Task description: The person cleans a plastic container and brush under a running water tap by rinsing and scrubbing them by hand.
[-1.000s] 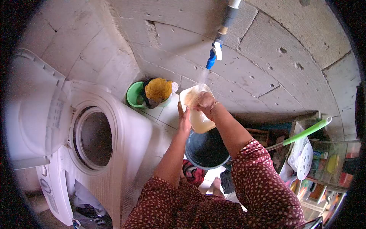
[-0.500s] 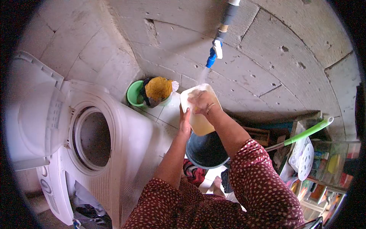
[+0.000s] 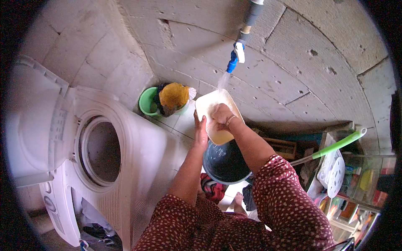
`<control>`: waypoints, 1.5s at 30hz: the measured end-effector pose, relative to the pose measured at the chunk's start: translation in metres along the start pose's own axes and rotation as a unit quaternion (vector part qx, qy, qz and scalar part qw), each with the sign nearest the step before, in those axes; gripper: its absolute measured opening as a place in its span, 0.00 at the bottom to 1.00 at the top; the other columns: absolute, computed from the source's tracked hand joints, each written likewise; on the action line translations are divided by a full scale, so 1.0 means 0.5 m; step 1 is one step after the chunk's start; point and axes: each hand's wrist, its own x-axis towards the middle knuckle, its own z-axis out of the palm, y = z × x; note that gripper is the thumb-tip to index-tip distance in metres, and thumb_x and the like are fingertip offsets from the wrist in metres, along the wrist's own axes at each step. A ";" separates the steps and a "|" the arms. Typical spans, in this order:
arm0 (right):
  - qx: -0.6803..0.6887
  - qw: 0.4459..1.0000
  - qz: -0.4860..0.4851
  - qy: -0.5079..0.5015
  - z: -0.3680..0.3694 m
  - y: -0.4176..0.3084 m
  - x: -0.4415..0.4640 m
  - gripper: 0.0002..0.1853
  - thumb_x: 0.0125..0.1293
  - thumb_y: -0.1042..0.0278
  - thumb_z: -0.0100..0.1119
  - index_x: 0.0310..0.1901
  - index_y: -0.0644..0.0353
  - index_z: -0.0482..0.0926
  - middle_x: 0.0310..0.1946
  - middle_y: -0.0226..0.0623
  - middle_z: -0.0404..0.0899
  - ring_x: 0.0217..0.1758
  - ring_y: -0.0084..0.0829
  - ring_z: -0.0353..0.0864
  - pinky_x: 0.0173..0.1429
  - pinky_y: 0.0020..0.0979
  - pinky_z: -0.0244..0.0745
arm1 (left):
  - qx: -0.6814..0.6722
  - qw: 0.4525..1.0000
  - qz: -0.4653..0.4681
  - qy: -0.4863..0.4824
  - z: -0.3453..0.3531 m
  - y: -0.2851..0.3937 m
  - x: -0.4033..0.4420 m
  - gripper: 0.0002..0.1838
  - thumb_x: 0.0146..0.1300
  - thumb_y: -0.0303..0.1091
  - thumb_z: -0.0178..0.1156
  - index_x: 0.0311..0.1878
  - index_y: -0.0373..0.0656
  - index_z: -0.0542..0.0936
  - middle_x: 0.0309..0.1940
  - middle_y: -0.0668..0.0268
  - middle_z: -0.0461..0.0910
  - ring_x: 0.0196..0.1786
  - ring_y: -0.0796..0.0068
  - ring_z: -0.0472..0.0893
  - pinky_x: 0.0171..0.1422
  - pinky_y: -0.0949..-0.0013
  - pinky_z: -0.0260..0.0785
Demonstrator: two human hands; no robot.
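A cream rectangular plastic tub [image 3: 222,138] is held tilted under a running tap [image 3: 232,60]. My left hand [image 3: 201,133] grips its left side, thumb on the near wall and fingers behind it. Inside the tub is my right hand [image 3: 224,115], with a bracelet at the wrist. Water and splash blur its fingers, so whether they close on anything is unclear. The stream [image 3: 224,81] from the blue spout falls into the tub's far end. Directly below stands a dark bucket [image 3: 226,165] with water in it.
On the left is a white washing machine [image 3: 142,138], its lid [image 3: 37,121] raised. A green basin [image 3: 147,101] of clothes [image 3: 173,96] sits by the wall. A green-handled tool [image 3: 339,144] juts from the right near a cluttered shelf [image 3: 360,205]. Cloths lie near a foot [image 3: 238,200].
The tub has shifted slightly up and left, uncovering more of the bucket. My right hand has moved within it, toward its near end. Water keeps running.
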 end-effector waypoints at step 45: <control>0.514 0.854 0.061 0.052 -0.074 -0.117 -0.082 0.21 0.56 0.49 0.54 0.27 0.64 0.76 0.21 0.40 0.75 0.15 0.24 0.73 0.12 0.26 0.63 | -0.087 0.993 -0.064 0.036 -0.042 -0.012 -0.011 0.31 0.61 0.52 0.48 0.60 0.41 0.60 0.54 0.59 0.68 0.55 0.63 0.69 0.58 0.60 0.61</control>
